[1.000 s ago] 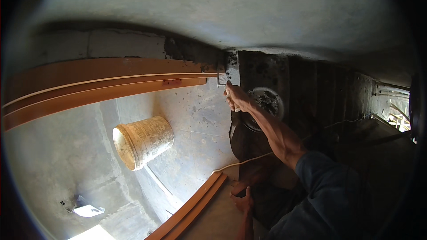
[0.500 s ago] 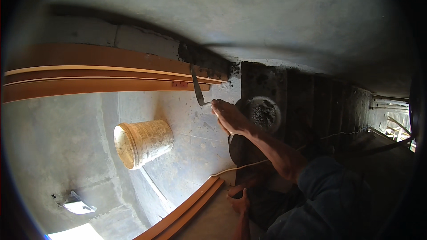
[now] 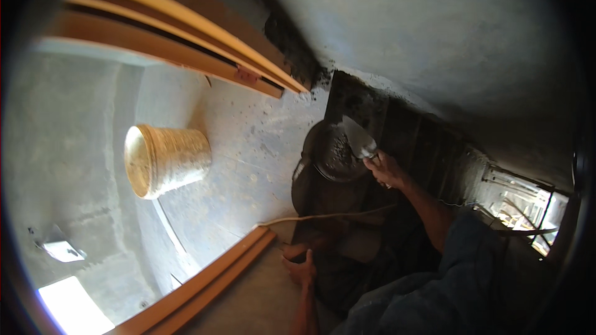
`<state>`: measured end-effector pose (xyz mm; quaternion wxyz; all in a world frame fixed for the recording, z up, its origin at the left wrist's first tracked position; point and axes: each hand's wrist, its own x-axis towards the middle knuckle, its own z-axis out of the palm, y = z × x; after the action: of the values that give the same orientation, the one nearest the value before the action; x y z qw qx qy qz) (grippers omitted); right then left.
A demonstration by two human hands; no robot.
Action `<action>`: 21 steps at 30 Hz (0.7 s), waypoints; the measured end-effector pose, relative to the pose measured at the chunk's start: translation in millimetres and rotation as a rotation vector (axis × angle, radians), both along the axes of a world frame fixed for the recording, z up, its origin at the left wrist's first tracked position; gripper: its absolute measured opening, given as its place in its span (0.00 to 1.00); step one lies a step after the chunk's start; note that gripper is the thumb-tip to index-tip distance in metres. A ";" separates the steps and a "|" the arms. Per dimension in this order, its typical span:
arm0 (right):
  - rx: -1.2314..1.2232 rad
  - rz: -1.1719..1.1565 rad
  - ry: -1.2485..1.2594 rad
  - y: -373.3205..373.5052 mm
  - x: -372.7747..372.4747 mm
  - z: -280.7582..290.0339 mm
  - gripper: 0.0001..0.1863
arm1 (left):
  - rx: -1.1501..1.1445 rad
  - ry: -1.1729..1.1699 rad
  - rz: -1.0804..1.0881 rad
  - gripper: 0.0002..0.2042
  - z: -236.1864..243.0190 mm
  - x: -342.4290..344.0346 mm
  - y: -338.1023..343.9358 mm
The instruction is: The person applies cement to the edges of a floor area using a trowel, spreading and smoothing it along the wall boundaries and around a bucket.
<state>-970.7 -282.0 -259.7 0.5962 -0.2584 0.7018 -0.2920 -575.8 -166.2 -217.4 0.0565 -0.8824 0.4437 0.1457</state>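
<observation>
My right hand [image 3: 386,170] is closed round the handle of a trowel [image 3: 358,138]. Its pale blade lies over a dark round pan [image 3: 318,162] holding wet grey mortar [image 3: 339,149]. At the lower middle, my left hand [image 3: 300,268] has its thumb and fingers curved apart, with nothing visible between them. It is close to the end of the lower orange-brown frame [image 3: 208,282]; whether it touches the edge there is unclear. Deep shadow hides much of what lies below the pan.
A stained, pale bucket [image 3: 167,160] lies on its side at left. An orange-brown grooved frame [image 3: 180,40] runs across the upper left, beside a grey plastered wall [image 3: 434,37]. Dark steps [image 3: 428,139] descend at right. A thin cord [image 3: 323,216] crosses below the pan.
My right hand has brought the trowel from the upper frame down and right to the mortar pan. The whole view has turned and shifted; my left hand keeps its curved pose near the lower frame.
</observation>
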 end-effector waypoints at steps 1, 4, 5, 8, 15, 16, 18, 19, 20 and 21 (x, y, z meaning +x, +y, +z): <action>0.028 0.020 0.009 22.9 -9.1 -39.7 0.22 | 0.028 0.009 0.020 0.51 -2.8 2.4 4.9; -0.574 0.745 1.007 57.3 -9.7 -113.8 0.19 | 0.035 0.002 0.045 0.51 -2.5 0.4 -0.7; -0.289 0.626 0.858 39.5 -2.7 -89.1 0.18 | 0.041 0.022 0.071 0.51 2.7 -1.6 -3.1; -0.271 0.646 0.974 22.5 -6.4 -99.8 0.15 | 0.054 0.075 0.096 0.50 14.3 -11.9 -11.8; -0.064 0.758 0.969 -58.8 4.1 -128.3 0.12 | 0.031 0.099 0.088 0.49 23.5 -18.6 -15.9; -0.022 0.799 0.919 -58.5 12.4 -136.1 0.15 | 0.034 0.095 0.096 0.49 23.5 -17.6 -16.6; 0.067 0.872 0.821 -55.0 28.3 -150.3 0.22 | 0.048 0.135 0.099 0.49 23.3 -14.8 -18.4; 0.109 0.910 0.770 -54.6 36.9 -152.8 0.25 | 0.050 0.132 0.107 0.49 23.5 -12.7 -17.3; 0.152 0.947 0.720 -53.1 43.3 -154.4 0.29 | 0.038 0.129 0.109 0.49 23.8 -10.3 -15.9; 0.150 0.954 0.716 -43.5 46.4 -152.9 0.29 | 0.027 0.127 0.110 0.49 24.2 -8.2 -15.1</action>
<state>-924.2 -325.5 -412.5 0.4047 -0.5844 0.6841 0.1635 -584.0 -181.3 -193.2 0.0319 -0.8937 0.3951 0.2101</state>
